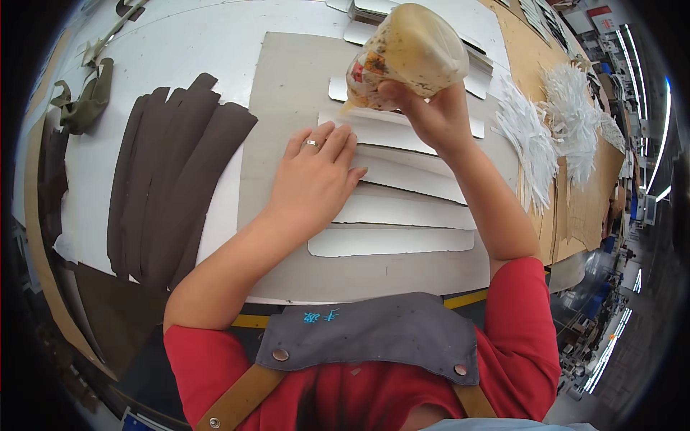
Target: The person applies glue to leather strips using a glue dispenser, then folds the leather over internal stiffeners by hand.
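Observation:
My right hand point(442, 118) grips a translucent squeeze bottle point(420, 50), stained and holding something pale yellow. The bottle is tipped over, its narrow end pointing down and left above the strips. Beneath it, several white strips point(402, 210) lie side by side across a grey board point(287, 86), overlapping or close together. My left hand point(313, 176), with a ring on one finger, rests flat at the left ends of the upper strips, fingers stretched out. Whether anything comes out of the bottle cannot be made out.
Dark brown fabric strips point(172, 179) are laid on the white table left of the board, with an olive cloth piece point(90, 100) beyond them. Bunches of thin white strips point(528, 140) lie on brown cardboard point(582, 208) at the right. More white pieces point(370, 14) are stacked at the far edge.

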A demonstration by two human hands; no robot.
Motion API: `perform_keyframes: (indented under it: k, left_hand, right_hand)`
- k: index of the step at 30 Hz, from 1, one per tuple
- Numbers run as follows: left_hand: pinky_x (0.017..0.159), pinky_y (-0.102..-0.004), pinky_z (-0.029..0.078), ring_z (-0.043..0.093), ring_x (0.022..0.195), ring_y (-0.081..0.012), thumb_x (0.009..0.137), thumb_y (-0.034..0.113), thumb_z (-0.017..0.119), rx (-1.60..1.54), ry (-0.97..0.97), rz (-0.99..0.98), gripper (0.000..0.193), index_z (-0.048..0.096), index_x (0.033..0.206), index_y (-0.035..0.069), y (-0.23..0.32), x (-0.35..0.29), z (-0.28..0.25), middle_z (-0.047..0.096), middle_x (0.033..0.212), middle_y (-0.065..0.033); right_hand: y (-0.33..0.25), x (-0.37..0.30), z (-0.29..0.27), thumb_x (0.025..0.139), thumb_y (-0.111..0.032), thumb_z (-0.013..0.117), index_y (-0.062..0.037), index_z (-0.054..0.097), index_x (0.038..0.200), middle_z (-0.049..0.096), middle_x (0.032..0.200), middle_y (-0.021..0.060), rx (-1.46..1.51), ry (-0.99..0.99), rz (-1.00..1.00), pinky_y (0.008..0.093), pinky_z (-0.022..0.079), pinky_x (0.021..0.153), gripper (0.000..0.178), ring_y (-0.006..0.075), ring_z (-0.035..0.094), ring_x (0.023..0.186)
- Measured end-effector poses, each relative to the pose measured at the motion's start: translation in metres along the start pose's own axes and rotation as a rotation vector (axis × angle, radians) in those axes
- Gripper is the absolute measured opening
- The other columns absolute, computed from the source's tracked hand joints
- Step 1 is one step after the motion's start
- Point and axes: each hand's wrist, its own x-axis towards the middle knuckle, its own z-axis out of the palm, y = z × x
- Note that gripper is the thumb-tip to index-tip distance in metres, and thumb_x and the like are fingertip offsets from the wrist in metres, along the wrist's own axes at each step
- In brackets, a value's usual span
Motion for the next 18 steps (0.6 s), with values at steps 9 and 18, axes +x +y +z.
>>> perform_keyframes:
  k: [9, 18]
  left_hand:
    - [0.103, -0.0404, 0.033, 0.048, 0.122, -0.0252, 0.089, 0.026, 0.060, -0.007, -0.001, 0.007, 0.041, 0.056, 0.119, -0.001, -0.001, 0.000, 0.001, 0.053, 0.128, -0.0102]
    - [0.103, -0.0400, 0.033, 0.048, 0.122, -0.0260, 0.092, 0.025, 0.056, 0.025, 0.009, 0.020, 0.038, 0.056, 0.121, 0.000, -0.002, -0.001, 0.002, 0.055, 0.126, -0.0104]
  right_hand:
    - [0.006, -0.003, -0.002, 0.074, -0.026, 0.083, -0.0002, 0.046, 0.126, 0.062, 0.114, 0.0111, -0.266, -0.049, -0.117, 0.0343, 0.049, 0.088, 0.069, 0.0239, 0.062, 0.105]
    - [0.005, -0.038, -0.052, 0.074, -0.021, 0.083, -0.0002, 0.051, 0.123, 0.064, 0.114, 0.0112, -0.338, 0.084, -0.046, 0.0338, 0.049, 0.088, 0.062, 0.0225, 0.063, 0.104]
